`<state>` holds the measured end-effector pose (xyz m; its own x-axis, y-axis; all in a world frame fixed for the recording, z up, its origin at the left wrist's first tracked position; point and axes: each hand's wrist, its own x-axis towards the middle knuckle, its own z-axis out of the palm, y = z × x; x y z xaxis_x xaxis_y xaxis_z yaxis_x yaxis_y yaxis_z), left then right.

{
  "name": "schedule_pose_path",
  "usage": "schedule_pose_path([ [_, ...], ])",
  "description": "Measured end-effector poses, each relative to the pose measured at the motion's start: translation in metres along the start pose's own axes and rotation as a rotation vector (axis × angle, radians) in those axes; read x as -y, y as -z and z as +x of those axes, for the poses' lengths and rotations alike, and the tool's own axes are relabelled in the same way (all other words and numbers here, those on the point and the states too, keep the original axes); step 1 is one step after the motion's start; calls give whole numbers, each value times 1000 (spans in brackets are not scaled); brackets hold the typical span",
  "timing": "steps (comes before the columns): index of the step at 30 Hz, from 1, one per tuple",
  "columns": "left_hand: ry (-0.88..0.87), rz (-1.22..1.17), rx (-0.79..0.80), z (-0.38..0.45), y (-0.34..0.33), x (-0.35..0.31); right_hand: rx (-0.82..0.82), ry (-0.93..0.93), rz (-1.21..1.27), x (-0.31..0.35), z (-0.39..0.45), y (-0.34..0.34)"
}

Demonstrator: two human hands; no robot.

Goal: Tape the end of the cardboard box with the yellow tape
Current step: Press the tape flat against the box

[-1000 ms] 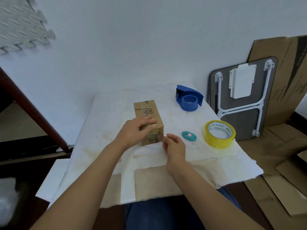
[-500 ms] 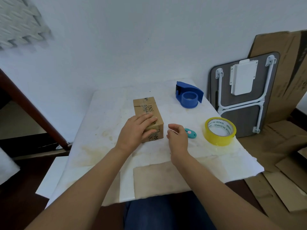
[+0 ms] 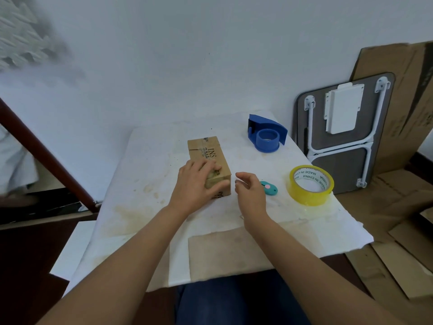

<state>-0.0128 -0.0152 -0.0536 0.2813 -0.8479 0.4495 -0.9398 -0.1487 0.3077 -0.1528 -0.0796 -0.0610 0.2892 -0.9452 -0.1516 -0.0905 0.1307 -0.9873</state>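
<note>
A small brown cardboard box (image 3: 207, 152) lies lengthwise on the white table (image 3: 145, 184). My left hand (image 3: 196, 186) rests on its near end, fingers on top and thumb against the front face. Just right of the box, my right hand (image 3: 250, 192) hovers with curled, parted fingers and nothing in it. The yellow tape roll (image 3: 310, 185) lies flat on the table to the right, apart from both hands.
A small teal cutter (image 3: 270, 188) lies between my right hand and the tape roll. A blue tape dispenser (image 3: 267, 136) stands at the back right. A folded table (image 3: 342, 134) and cardboard sheets (image 3: 403, 106) lean on the wall at the right.
My right hand has moved from the box's near end to the right, toward the cutter. My left hand stayed on the box. The camera has shifted slightly.
</note>
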Motion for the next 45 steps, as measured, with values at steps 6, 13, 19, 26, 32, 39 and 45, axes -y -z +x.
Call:
schedule_pose_path([
  [6, -49, 0, -18, 1, -4, 3, 105, 135, -14, 6, -6, -6],
  [13, -98, -200, 241, 4, 23, 21, 134, 254, -162, 3, -9, -5],
  [19, -125, -112, 436, 8, 35, 22, 166, 293, -277, 4, -7, -5],
  [26, -54, -175, 408, 5, 33, 19, 377, 481, -822, 33, 28, 11],
  [32, -33, -194, 397, 4, 32, 17, 512, 579, -901, 40, 37, 15],
  [39, 8, -245, 371, 1, 32, 16, 503, 491, -1040, 22, 34, 32],
  [45, 51, -267, 358, -1, 29, 9, -70, 603, -1186, 42, 34, 76],
])
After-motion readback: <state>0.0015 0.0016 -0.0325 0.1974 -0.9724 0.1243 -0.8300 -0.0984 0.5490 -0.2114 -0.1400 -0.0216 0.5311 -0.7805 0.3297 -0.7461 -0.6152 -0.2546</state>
